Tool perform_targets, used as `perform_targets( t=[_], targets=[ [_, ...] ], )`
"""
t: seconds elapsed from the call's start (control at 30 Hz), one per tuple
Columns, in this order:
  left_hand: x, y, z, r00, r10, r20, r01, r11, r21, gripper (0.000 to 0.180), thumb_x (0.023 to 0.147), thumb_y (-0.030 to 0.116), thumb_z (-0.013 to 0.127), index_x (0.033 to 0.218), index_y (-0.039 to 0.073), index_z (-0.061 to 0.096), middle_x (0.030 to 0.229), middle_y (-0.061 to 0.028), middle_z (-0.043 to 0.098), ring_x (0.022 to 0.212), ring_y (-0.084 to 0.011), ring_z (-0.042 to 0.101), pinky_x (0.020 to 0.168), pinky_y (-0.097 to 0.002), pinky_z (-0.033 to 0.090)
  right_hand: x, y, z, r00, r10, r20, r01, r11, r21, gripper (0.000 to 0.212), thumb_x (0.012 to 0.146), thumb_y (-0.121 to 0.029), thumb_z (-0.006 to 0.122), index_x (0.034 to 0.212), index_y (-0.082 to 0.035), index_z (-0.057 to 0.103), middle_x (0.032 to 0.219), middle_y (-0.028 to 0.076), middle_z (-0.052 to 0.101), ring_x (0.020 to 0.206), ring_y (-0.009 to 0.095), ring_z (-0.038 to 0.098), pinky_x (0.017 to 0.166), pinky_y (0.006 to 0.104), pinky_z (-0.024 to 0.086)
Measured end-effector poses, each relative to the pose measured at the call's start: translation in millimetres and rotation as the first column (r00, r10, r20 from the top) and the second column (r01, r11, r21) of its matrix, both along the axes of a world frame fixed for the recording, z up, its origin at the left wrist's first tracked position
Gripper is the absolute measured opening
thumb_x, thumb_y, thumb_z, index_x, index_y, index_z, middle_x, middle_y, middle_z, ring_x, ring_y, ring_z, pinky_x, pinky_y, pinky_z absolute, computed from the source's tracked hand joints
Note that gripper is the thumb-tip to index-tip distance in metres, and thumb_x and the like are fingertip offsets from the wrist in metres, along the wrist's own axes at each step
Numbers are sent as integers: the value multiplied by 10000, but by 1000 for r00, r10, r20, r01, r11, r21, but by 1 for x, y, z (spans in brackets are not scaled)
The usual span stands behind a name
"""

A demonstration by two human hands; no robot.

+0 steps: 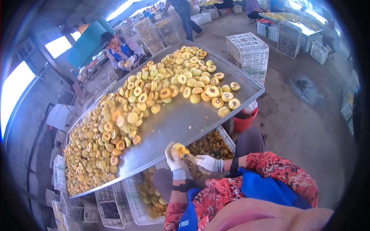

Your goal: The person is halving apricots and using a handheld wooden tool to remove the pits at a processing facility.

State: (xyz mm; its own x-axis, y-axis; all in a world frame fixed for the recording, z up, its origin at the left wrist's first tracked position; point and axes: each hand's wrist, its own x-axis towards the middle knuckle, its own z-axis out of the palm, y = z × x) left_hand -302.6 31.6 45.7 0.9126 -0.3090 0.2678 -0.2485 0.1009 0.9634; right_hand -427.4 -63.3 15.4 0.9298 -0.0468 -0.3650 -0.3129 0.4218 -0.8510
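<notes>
The left hand point(175, 159), in a white glove, has its grip clenched round a yellow peach half point(179, 148), held up just off the near edge of the worktop point(181, 119) and above the crates. The right hand point(206, 163), also gloved, closes on a small tool whose tip meets the fruit; the tool itself is too small to make out, so I cannot tell its kind. Judging from this, the step is scooping or cutting at the half. To do it well, the left grip should cradle the fruit by its rounded back, fingers kept clear of the tool's path, while the right turns at the wrist rather than pushing toward the palm. Holding the work over a crate point(214, 144) lets the scraps fall in rather than on the steel. Beyond the hands, the worktop carries a broad heap of halved peaches point(135, 104), cut faces mostly up. A red bucket point(243, 122) stands under the far corner, and another person point(122, 50) works at the opposite side.
</notes>
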Motion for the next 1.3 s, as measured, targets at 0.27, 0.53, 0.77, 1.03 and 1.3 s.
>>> perform_targets(
  t=[0.27,0.53,0.77,1.03,1.3],
  targets=[
    [46,120,53,943,308,125,-323,939,122,335,973,140,488,1264,-22,508,1244,-146,566,1163,-248,519,1019,-356,392,9,-31,28,910,-8,-414,-30,996,-85,825,830,-775,393,941,7,632,500,0,467,358,93,407,337,242,304],
    [65,270,54,798,428,424,-585,382,716,422,953,395,489,1183,61,606,1149,-209,570,1035,-385,565,889,-439,469,5,-24,53,881,75,-468,-256,907,-335,580,949,-584,424,931,-38,621,506,8,469,365,92,435,344,232,337],
    [193,215,72,923,284,259,-367,449,815,555,903,512,509,1276,103,543,1252,-162,570,1170,-306,540,996,-391,405,9,-29,62,922,62,-383,-203,918,-341,369,980,-415,466,961,-71,599,527,10,489,388,82,433,372,232,361],
    [356,147,58,807,523,275,-471,287,834,891,740,581,680,1353,4,387,1292,-229,541,1166,-365,555,962,-455,442,33,-15,71,918,131,-374,-324,791,-519,283,936,-294,532,992,-32,621,691,59,629,540,126,601,490,287,474],
    [406,127,53,736,643,211,-415,182,891,846,679,594,696,1282,42,478,1228,-183,598,1122,-332,590,933,-436,467,49,-4,73,957,198,-213,-290,678,-675,330,926,-326,546,989,-10,616,873,136,687,809,285,676,687,361,508]
  ],
)
